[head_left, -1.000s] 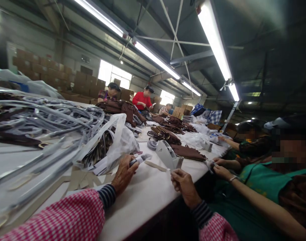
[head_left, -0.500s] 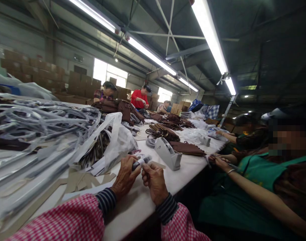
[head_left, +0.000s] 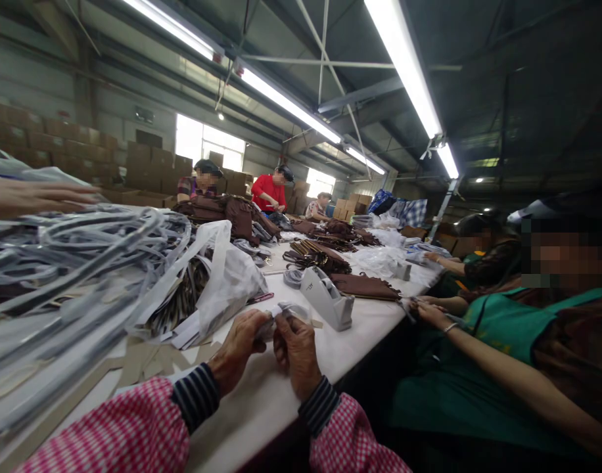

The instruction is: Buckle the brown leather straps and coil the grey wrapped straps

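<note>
Both my hands are closed on a rolled strap (head_left: 295,311) in clear plastic, held just above the white table. My left hand (head_left: 239,343) grips its left side. My right hand (head_left: 298,349) pinches a white strip at its middle, thumb and fingers together. Part of the roll is hidden behind the fingers. Just beyond it stand a light grey tape dispenser (head_left: 325,299) and another coiled grey strap (head_left: 293,280) lying flat. Left of my hands, a white plastic bag (head_left: 236,282) leans open with thin strips inside.
Plastic-wrapped straps (head_left: 98,243) are heaped on the left, with a co-worker's hand (head_left: 39,196) over them. Cardboard strips (head_left: 143,361) lie nearer. Brown leather pieces (head_left: 365,286) sit beyond the dispenser. A co-worker in a green apron (head_left: 498,322) sits close on my right.
My right hand has turned and moved over the roll, covering more of it. A co-worker's hand has come in at the left, and a strap in the heap there has shifted. The view has swung slightly.
</note>
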Tool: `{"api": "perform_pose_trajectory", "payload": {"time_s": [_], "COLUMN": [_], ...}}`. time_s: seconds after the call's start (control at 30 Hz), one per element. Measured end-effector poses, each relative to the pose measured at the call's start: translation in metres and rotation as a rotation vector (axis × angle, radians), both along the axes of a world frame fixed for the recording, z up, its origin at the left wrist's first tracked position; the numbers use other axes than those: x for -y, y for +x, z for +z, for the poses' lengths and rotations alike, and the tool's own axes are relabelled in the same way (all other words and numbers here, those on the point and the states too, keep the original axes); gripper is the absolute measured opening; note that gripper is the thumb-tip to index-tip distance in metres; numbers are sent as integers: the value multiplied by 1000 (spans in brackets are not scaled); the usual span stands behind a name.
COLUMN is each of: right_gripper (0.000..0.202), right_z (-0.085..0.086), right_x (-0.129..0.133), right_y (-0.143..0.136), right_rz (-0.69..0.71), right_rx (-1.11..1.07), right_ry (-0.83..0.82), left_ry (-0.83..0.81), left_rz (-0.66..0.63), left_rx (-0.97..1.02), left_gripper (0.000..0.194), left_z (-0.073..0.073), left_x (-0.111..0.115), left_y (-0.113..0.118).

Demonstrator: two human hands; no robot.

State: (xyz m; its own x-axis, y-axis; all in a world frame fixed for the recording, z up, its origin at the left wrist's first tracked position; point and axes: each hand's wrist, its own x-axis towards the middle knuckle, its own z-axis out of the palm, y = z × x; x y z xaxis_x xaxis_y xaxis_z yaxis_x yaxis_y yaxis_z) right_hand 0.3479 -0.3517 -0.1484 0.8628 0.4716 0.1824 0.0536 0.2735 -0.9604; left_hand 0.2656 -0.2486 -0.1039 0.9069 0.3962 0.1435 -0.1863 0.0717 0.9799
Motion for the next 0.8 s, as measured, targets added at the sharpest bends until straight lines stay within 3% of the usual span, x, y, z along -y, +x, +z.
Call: {"api": "perform_pose_trajectory", "payload": {"time_s": [0.1,0.17,0.3,0.4,0.47,0.57,0.67,0.8], "right_gripper": [48,42,17,26,28,28,21,18], "right_z": [-2,1,25,43,46,38,30,35], "right_x": [11,23,47,59,63,67,70,76], "right_y": [1,-1,-4,-2,2,6,7,-2], "right_rz": [-22,-132,-387,-380,-334,-383,-467,-248], "right_rx": [76,253,960,1428,1607,1745,1775,1563], "right_ry": [-97,-145,-308,-537,-644,-655,-597,-614], "left_ry": [31,86,217,431,574,660,629,363], "left_rz": [-18,-20,25,50,50,-2,-87,-226], "left_rx": [38,45,-25,-33,-31,-57,-65,-240], "left_gripper": [34,33,33,26,20,11,12,21], "left_z": [9,14,13,8,8,15,20,27], "left_x": [-1,0,6,13,17,25,34,29], "left_y": [-4,-7,-9,-7,-7,-11,-19,-37]}}
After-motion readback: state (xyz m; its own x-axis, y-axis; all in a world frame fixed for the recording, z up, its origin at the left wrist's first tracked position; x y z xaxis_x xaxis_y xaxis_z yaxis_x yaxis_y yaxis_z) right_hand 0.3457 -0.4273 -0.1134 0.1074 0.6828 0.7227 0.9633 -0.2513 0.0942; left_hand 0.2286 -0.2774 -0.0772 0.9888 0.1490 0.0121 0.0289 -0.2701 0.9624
